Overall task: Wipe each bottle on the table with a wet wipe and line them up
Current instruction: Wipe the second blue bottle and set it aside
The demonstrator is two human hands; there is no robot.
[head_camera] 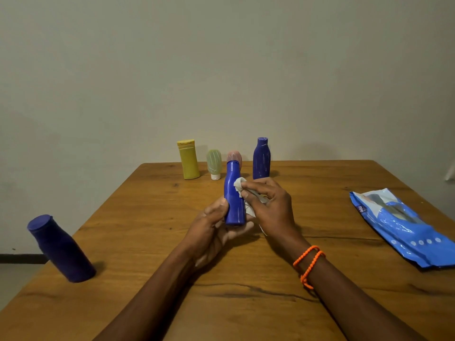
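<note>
A bright blue bottle stands upright above the middle of the wooden table, lifted off the surface and gripped near its base by the left hand, whose thumb presses its front while the fingers curl under and behind it. The right hand presses a crumpled white wet wipe against the right flank of this bottle, fingers closed over the cloth, part of which hangs below the palm. An orange beaded bracelet circles the right wrist. Beyond the held bottle, near the table's far edge, four more stand in a row: a yellow bottle farthest left of it, then a small pale green bottle resting on its white cap, a pink bottle mostly hidden directly behind the held one, and a dark blue bottle just to its right. Well to the left of the held bottle and nearer the camera, a dark purple bottle stands at the table's left edge. Far to its right lies a blue wipes pack, flat on the wood.
</note>
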